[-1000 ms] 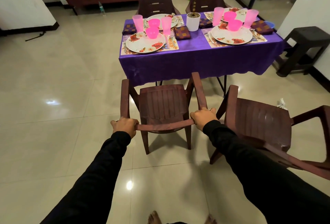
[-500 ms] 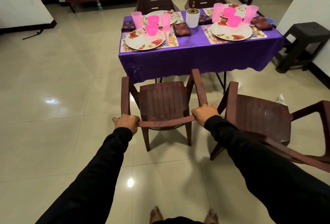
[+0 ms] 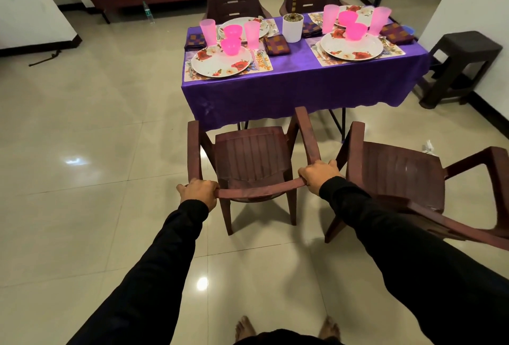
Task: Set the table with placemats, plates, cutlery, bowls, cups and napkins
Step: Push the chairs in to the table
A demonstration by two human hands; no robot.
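1. The person's left hand [image 3: 199,193] and right hand [image 3: 319,175], in black sleeves, each grip an end of the curved top rail of a dark brown plastic chair [image 3: 252,163], fingers wrapped round it.
2. The chair stands on the pale tiled floor [image 3: 82,179], its seat facing the counter [image 3: 303,88], near its front edge.
3. A second matching chair [image 3: 399,179] stands just beside it on the right.
4. The counter wears a shiny purple cloth. Four places are laid: floral placemats under white flowered plates [image 3: 221,62], with pink bowls [image 3: 230,46] on the plates, tall pink cups [image 3: 252,34] beside them, and folded checked napkins [image 3: 276,45].
5. Cutlery [image 3: 259,59] lies along the near plates.
6. A white plant pot [image 3: 293,27] sits mid-counter.
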